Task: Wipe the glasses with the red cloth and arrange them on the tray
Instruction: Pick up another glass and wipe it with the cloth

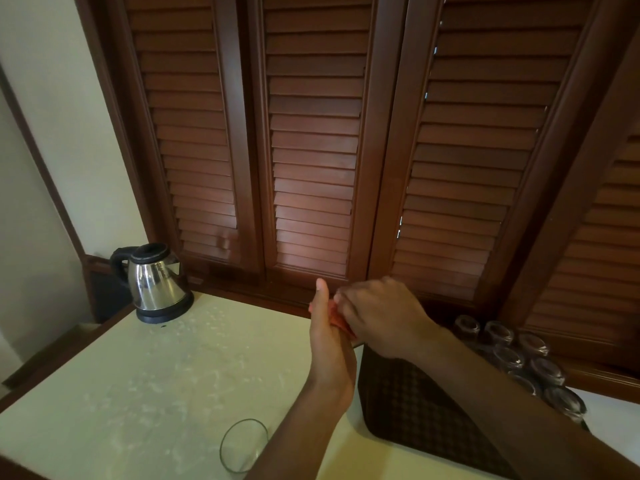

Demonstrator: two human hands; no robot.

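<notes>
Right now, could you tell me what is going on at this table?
A person holds a red cloth between both hands, left hand and right hand, above the table. Several glasses already stand upside down on the dark tray. One glass waits on the table, and a kettle stands at the back.

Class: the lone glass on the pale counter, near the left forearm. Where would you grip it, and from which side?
Probably by its side wall below the rim, coming from the left. The glass stands upright, mouth up, and its left side looks open, while the left forearm crosses its right side. Both hands are busy with the red cloth.
</notes>
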